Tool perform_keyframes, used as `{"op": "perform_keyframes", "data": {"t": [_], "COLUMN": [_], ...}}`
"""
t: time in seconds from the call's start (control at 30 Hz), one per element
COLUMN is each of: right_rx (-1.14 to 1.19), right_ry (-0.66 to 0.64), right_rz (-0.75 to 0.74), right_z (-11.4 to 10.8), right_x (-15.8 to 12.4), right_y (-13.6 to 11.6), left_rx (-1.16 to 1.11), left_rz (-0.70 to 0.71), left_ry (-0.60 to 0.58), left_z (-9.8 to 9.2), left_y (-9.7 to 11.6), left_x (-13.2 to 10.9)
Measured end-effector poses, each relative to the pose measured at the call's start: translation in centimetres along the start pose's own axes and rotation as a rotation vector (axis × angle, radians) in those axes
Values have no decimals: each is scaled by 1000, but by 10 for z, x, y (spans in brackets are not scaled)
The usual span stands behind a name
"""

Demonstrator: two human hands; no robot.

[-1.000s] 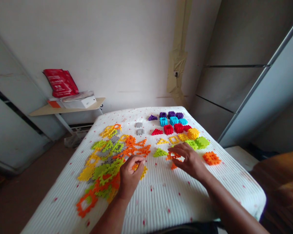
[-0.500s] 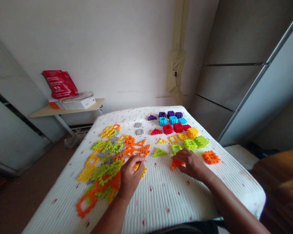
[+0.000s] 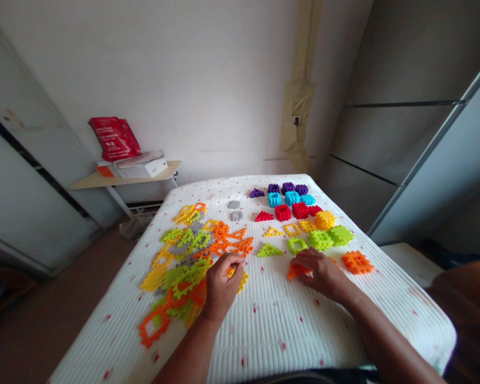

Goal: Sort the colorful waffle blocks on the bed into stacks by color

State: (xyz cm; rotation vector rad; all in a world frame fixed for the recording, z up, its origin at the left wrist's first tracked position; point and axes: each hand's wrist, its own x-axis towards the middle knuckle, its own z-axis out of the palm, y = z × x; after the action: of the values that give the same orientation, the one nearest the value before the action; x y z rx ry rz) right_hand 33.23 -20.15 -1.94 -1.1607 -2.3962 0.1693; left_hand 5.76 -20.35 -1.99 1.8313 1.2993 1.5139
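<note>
Piece [image 3: 294, 271] under right hand [image 3: 320, 272] looks bright orange.

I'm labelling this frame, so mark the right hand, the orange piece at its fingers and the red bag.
Right hand [image 3: 319, 270]: head view, back of the hand.
Orange piece [image 3: 295, 271]: head view, visible part beside the fingers.
Red bag [image 3: 112, 138]: head view, middle of its front.

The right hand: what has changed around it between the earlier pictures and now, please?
The right hand has come nearer the person, its fingers drawn together over an orange piece; whether it grips is unclear. This uncovers more of the green square frame. An orange edge now shows beside the hand. The left hand and the green triangle stayed.
</note>
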Motion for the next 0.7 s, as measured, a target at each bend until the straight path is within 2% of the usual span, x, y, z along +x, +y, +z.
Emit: {"op": "perform_keyframes", "data": {"t": [0.23,0.37,0.43,0.57,0.7], "right_rx": [15,-25,-60,-64,-37], "right_ry": [59,75,128,298,401], "right_rz": [-40,-51,-31,-5,-12], "right_z": [4,8,9,8,8], "right_x": [-5,-7,-8,-7,-6], "right_y": [2,4,4,2,-3], "left_rx": [20,146,305,699,816], "left_rz": [-30,-28,-26,-10,-30], "left_ry": [-7,-25,-101,-344,-398], "left_z": [1,-5,-9,-12,-4], "left_y": [-1,-8,-11,-16,-25], "left_x": [0,10,22,55,87]}}
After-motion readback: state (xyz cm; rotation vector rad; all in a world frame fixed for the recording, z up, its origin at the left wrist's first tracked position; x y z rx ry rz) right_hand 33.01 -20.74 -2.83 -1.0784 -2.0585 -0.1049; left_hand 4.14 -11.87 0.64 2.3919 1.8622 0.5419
